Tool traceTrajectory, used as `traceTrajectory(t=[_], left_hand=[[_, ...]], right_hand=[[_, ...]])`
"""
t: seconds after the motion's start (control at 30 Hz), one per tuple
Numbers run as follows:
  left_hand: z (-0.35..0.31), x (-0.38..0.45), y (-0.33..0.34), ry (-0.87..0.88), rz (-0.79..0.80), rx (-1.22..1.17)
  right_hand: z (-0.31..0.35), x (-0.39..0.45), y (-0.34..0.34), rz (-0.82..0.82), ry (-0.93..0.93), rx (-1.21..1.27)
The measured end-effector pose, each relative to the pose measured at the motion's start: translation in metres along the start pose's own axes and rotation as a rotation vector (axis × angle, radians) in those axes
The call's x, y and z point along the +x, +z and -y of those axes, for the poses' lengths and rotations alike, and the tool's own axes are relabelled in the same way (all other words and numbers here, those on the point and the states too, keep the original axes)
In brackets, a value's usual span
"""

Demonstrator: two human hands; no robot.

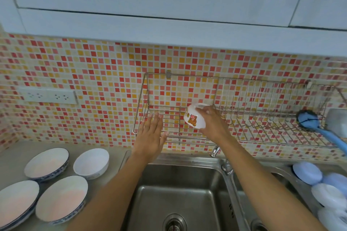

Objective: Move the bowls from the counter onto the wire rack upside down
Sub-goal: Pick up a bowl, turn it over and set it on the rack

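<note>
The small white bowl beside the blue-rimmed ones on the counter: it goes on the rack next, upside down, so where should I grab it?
Grip the small white bowl by its rim, coming from above with the free left hand. It stands upright, mouth open, apart from the blue-rimmed bowls, so the rim looks clear all round. A thumb-outside pinch should let the wrist roll it over onto the wire rack.

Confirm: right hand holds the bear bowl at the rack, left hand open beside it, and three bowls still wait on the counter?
Not quite: the head view shows four bowls on the counter, not three. The rest holds: right hand grips the bear bowl at the rack, left hand open beside it.
</note>
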State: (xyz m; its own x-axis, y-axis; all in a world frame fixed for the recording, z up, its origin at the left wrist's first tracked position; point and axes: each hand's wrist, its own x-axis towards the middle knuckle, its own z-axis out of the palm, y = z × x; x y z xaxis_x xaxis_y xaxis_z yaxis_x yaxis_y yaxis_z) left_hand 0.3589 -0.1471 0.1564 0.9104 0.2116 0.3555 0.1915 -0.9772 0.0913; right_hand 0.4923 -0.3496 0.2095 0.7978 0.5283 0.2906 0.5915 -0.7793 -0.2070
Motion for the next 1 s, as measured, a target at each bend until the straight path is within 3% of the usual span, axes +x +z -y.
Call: traceTrajectory(t=[0.23, 0.47, 0.8, 0.9, 1.0], left_hand=[[-0.001, -0.001, 0.001, -0.006, -0.027, -0.017], [-0.001, -0.002, 0.006, -0.026, -0.073, -0.011], [-0.005, -0.015, 0.005, -0.090, -0.079, -0.046], [0.000, -0.029, -0.001, -0.076, -0.058, -0.084], [0.015, -0.068, -0.005, -0.073, -0.049, -0.156]], right_hand=[[-0.010, 0.002, 0.008, 0.073, -0.012, 0.145], [0.005, -0.028, 0.029, 0.005, 0.023, -0.174], [0.010, -0.031, 0.028, 0.088, 0.055, -0.175], [0.025, -0.040, 0.026, -0.028, 0.029, -0.073], [0.063, -0.061, 0.032, -0.104, -0.045, 0.239]])
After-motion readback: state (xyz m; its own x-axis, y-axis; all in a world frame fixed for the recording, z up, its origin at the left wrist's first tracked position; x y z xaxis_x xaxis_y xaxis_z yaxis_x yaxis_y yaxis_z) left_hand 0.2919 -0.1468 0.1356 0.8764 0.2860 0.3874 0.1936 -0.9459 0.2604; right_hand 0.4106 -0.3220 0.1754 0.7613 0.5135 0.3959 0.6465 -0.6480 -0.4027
